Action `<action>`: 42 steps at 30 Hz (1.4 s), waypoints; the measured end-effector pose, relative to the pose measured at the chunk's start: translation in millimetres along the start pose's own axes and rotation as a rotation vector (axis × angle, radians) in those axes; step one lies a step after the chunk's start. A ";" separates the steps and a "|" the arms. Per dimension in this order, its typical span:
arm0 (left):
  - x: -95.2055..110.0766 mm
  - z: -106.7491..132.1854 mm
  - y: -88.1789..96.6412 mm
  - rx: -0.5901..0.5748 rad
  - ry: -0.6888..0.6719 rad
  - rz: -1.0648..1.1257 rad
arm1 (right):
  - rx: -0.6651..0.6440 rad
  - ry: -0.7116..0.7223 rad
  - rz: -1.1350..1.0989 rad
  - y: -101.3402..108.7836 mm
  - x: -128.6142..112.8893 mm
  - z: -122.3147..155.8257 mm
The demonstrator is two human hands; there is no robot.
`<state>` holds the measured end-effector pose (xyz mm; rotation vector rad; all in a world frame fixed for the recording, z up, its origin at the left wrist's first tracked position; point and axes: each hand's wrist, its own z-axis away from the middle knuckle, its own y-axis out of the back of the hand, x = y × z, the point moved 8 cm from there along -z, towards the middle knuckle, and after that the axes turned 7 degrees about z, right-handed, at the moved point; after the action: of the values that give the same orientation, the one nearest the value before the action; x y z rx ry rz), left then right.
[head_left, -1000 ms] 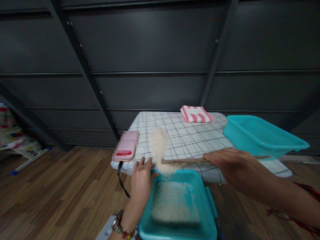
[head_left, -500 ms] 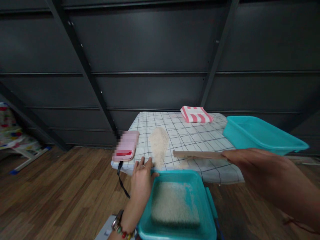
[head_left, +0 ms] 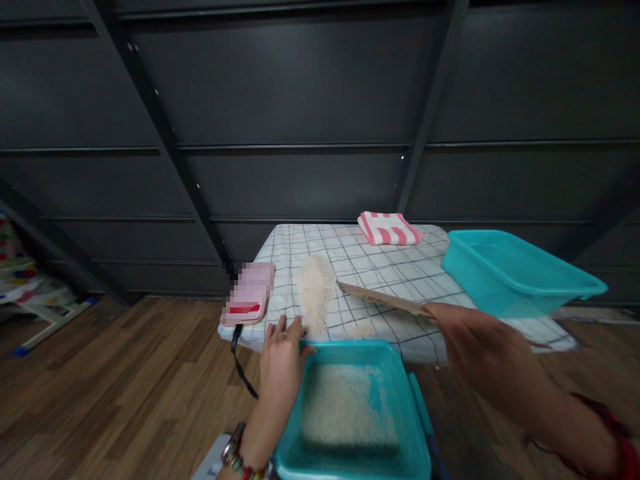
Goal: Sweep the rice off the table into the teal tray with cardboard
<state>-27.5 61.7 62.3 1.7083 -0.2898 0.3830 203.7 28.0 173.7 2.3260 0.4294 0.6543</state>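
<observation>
A folded striped cloth [head_left: 390, 229] lies near the dark wall [head_left: 300, 87]. A pink, partly blurred object [head_left: 253, 288] lies farther left, above a hanging black strap [head_left: 240, 363].

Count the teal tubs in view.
2: near tub, holding grains, at the front edge of the cloth; far tub at its right end. Any stacked beneath would be hidden.

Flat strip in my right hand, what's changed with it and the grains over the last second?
The flat strip in your right hand has moved away from you and slightly right, its tip now beside the grain pile. The stream of grains spilling into the near teal bin no longer shows. Nothing was let go. Your left hand and the striped cloth stayed put.
</observation>
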 end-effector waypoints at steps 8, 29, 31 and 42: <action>-0.5 0.1 -1.0 -0.010 0.007 -0.039 | 0.129 0.036 0.236 -56.7 -50.2 -4.7; -2.3 0.0 -4.2 0.064 -0.014 -0.037 | 0.182 0.035 0.211 -46.8 -30.4 -8.7; -2.1 -0.1 -3.9 0.053 0.001 -0.035 | 0.216 0.042 0.225 -28.9 -16.2 -13.7; 1.2 2.0 -2.3 0.045 0.005 -0.032 | -0.051 0.090 0.174 3.0 19.1 -1.0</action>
<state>-25.3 60.2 60.5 1.7537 -0.2519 0.3727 219.2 35.3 182.8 2.3093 0.2488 0.8456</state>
